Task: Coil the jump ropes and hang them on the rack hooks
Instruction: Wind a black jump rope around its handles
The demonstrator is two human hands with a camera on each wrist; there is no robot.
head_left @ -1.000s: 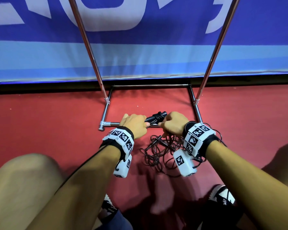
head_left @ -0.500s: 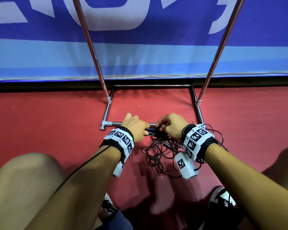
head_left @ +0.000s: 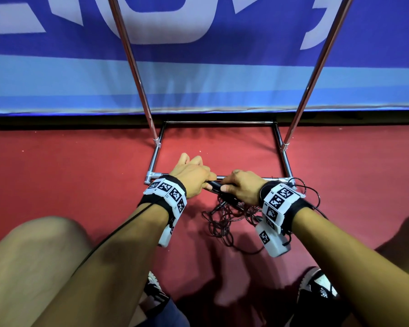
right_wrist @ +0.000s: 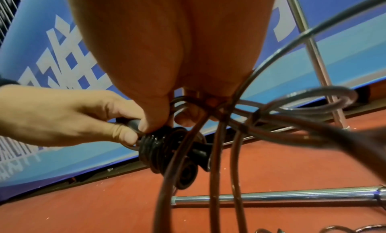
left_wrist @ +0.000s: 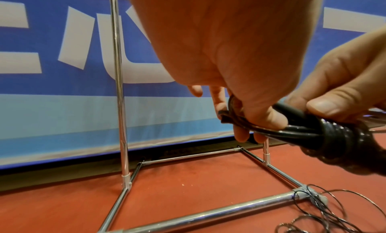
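A black jump rope bundle [head_left: 213, 185], its handles bound by tight turns of cord [left_wrist: 342, 137], is held low between both hands just above the rack's front base bar [head_left: 250, 178]. My left hand [head_left: 194, 178] pinches the cord strands at the bundle's end [left_wrist: 269, 129] with its thumb. My right hand [head_left: 240, 188] grips the wound part [right_wrist: 158, 150], with loose strands [right_wrist: 215, 178] hanging past its palm. More thin rope lies tangled on the floor [head_left: 224, 220] beneath my right wrist. No hooks show in any view.
The chrome rack's square base [head_left: 220, 122] lies on the red floor, with two uprights [head_left: 132, 67] rising out of view. A blue banner [head_left: 198, 86] runs behind it. Loose rope loops over the base's right front corner [left_wrist: 309, 193]. My knees and shoes [head_left: 316, 289] flank the tangle.
Both hands have dropped toward the rack's front bar. The handle bundle, which stuck up between them a second ago, now lies lower and mostly hidden. My left fingers have spread forward.
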